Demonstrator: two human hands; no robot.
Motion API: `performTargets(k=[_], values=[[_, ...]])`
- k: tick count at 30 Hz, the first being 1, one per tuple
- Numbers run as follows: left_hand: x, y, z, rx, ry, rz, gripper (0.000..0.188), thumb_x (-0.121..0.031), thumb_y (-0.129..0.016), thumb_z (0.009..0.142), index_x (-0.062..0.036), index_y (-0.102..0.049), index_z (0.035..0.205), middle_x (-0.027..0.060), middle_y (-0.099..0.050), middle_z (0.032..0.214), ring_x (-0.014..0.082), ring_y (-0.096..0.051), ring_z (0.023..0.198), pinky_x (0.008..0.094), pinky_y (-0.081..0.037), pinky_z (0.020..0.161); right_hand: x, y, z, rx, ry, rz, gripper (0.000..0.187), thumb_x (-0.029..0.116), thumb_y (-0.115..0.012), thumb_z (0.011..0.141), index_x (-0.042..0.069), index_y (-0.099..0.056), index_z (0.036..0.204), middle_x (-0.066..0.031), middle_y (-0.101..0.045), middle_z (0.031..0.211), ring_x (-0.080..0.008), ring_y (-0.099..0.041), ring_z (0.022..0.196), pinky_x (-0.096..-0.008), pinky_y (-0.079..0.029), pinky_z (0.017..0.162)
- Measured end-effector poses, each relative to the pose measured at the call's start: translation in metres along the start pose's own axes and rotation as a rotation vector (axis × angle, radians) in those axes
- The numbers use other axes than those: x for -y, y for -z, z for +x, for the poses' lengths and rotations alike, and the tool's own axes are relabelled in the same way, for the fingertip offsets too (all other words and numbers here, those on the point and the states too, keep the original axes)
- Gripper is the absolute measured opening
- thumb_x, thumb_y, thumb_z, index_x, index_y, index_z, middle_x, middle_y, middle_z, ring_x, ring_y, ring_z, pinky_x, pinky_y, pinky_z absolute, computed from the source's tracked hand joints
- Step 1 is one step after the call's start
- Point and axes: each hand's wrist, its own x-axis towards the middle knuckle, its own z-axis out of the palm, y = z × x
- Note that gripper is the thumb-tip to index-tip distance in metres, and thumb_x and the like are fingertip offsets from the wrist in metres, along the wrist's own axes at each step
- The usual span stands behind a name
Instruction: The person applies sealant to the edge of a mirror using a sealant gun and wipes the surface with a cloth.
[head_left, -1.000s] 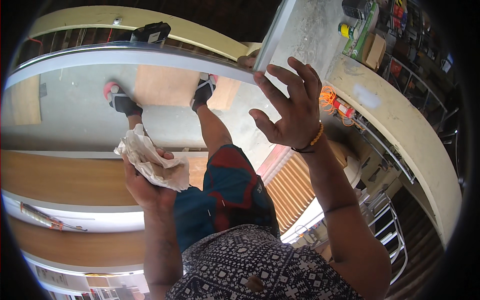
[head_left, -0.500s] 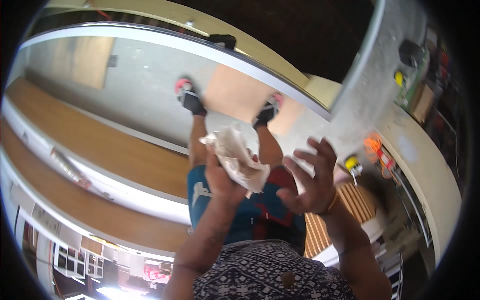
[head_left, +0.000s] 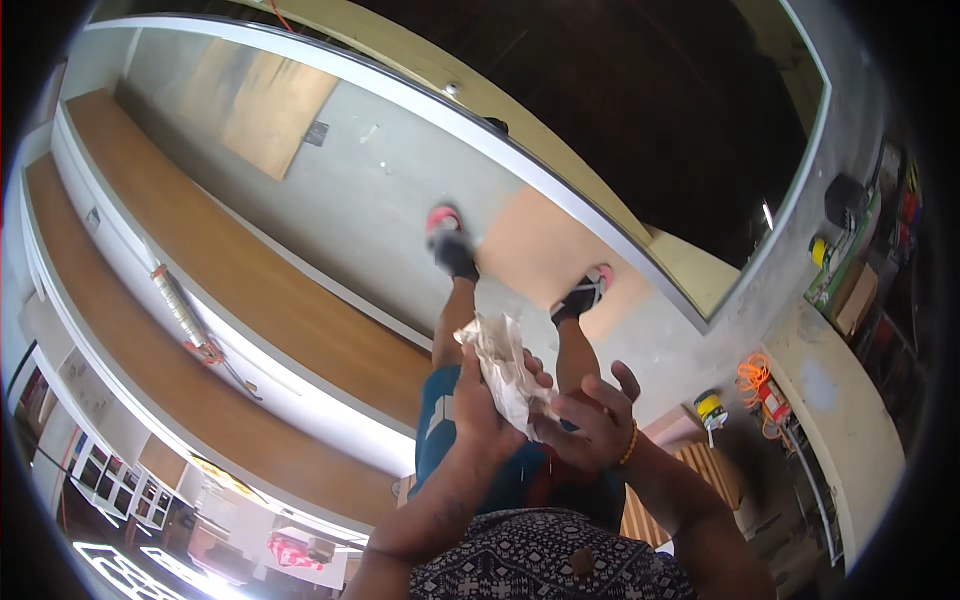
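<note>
A crumpled whitish paper or cloth wad (head_left: pixel 508 372) lies in my left hand (head_left: pixel 482 405), whose thumb and fingers wrap around its two sides. My right hand (head_left: pixel 590 425) is at the wad's near end, fingers spread and slightly bent, with the thumb side touching its edge. An orange beaded band (head_left: pixel 630 442) circles my right wrist. Both hands are in front of my lap, above the floor. Whether anything is inside the wad cannot be seen.
Long brown shelves with white edges (head_left: pixel 250 280) run along the left; a caulking gun (head_left: pixel 180 312) lies on one. A metal-framed dark opening (head_left: pixel 660 90) is ahead. On the right are a bench (head_left: pixel 840 375), orange cord (head_left: pixel 755 380) and a yellow tape measure (head_left: pixel 710 408). Brown sheets (head_left: pixel 540 245) cover parts of the floor.
My right hand has come down and left from beside the wad to touch its near end. My left hand still holds the wad. The view has turned and shifted.
</note>
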Motion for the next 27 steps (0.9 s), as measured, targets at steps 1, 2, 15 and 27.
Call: performTargets(k=[1,2,15,27], values=[[-0.012,-0.003,-0.002,0.008,-0.008,-0.005,0.069,-0.064,-0.024,0.102,-0.0028,-0.054,0.107,0.0118,-0.058,0.088,0.0291,-0.060,0.083,0.0429,-0.052,0.071,0.004,-0.003,0.010,-0.029,0.002,-0.017,0.019,0.028,-0.078,0.081,0.030,-0.073,0.099,0.0013,-0.055,0.118,-0.0265,-0.040,0.133,-0.0555,-0.028,0.115],[-0.024,-0.005,-0.005,0.019,-0.005,-0.074,0.067,-0.064,-0.024,0.102,-0.0036,-0.053,0.108,0.0108,-0.057,0.087,0.0272,-0.058,0.080,0.0411,-0.051,0.069,0.008,-0.009,0.023,-0.060,-0.003,0.006,0.017,0.026,-0.080,0.079,0.029,-0.073,0.094,0.0027,-0.055,0.115,-0.0255,-0.041,0.134,-0.0549,-0.030,0.114],[-0.161,-0.054,-0.049,0.043,-0.157,-0.236,0.052,-0.054,-0.033,0.105,-0.0064,-0.054,0.108,0.0060,-0.053,0.080,0.0174,-0.051,0.066,0.0319,-0.046,0.059,0.061,-0.046,0.170,0.074,-0.103,0.250,0.020,0.014,-0.083,0.070,0.023,-0.075,0.087,0.0039,-0.059,0.104,-0.0259,-0.045,0.124,-0.0497,-0.034,0.107],[-0.272,-0.057,-0.103,0.198,-0.296,0.267,0.058,-0.058,-0.047,0.100,-0.0062,-0.056,0.123,0.0108,-0.065,0.102,0.0219,-0.067,0.088,0.0356,-0.057,0.068,0.069,-0.021,0.298,0.308,-0.100,0.457,0.030,0.039,-0.065,0.090,0.012,-0.077,0.096,-0.0133,-0.057,0.117,-0.0339,-0.043,0.126,-0.0497,-0.031,0.109]])
